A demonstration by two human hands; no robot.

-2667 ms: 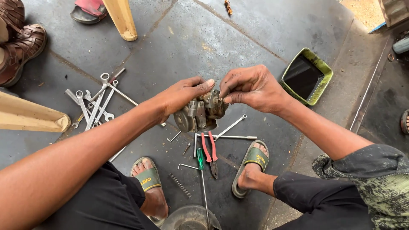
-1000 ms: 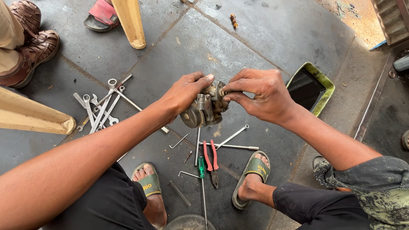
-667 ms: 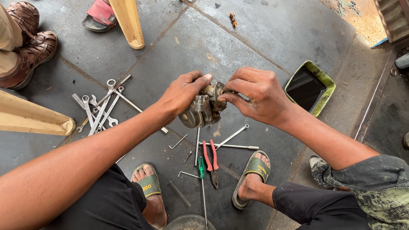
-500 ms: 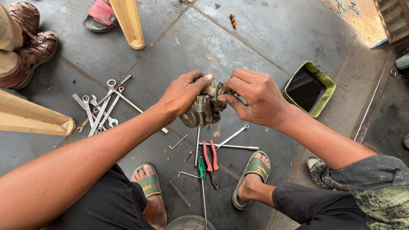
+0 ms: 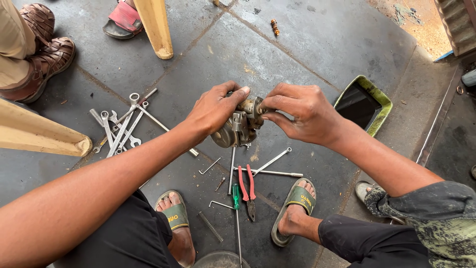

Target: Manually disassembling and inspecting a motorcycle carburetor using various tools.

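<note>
Both hands meet over the dark floor (image 5: 317,44), holding a grimy metal carburettor (image 5: 237,128) up in the air between them. Left hand (image 5: 214,108) is closed round the part from its left and top, thumb stretched across toward the other hand, so most of the body hangs just below and to the right of that palm. Right hand (image 5: 297,113) comes in from the right, its fingers pinched shut on a small fitting at the upper right end of the carburettor, fingertips touching the metal. Directly beneath, on the floor between two sandalled feet, lie red-handled pliers (image 5: 246,184), a green screwdriver (image 5: 236,198), a few thin rods and a hex key (image 5: 220,204). A coil spring (image 5: 210,226) lies near the left foot. Well to the left sits a loose pile of spanners (image 5: 119,126). A green tray (image 5: 361,103) with dark liquid rests just beyond the right wrist. Two wooden legs (image 5: 154,27) and another person's shoes stand at the upper left.
</note>
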